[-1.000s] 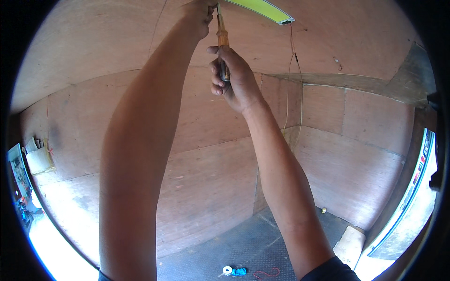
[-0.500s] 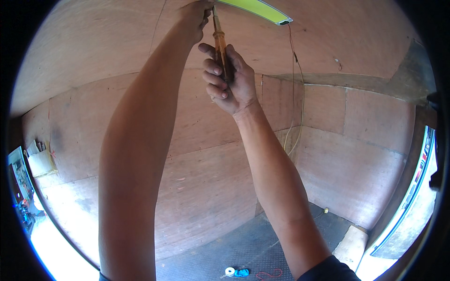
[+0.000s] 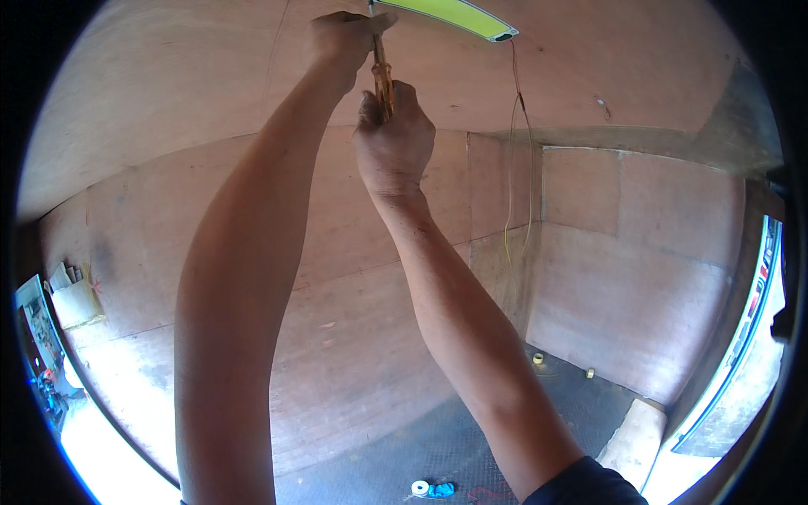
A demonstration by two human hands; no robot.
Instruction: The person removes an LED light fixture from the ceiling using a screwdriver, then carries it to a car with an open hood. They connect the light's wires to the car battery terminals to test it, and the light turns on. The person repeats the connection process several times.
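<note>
"What has just been changed?"

"The bare right hand (image 3: 394,150) has been rolled at the wrist, its back shown where its palm was; a turning stroke on the metal-shafted screwdriver with a translucent amber handle (image 3: 382,76) is suggested."

"And the fingers?"

"The right ones are wrapped round the handle. Those of the left hand (image 3: 345,42) are laid across the shaft; how firmly cannot be told."

"How is the tool placed?"

"It is held nearly upright beneath the pinkish-brown wooden ceiling (image 3: 606,59), beside a flat yellow-green panel (image 3: 459,15). Its tip cannot be made out."
</note>
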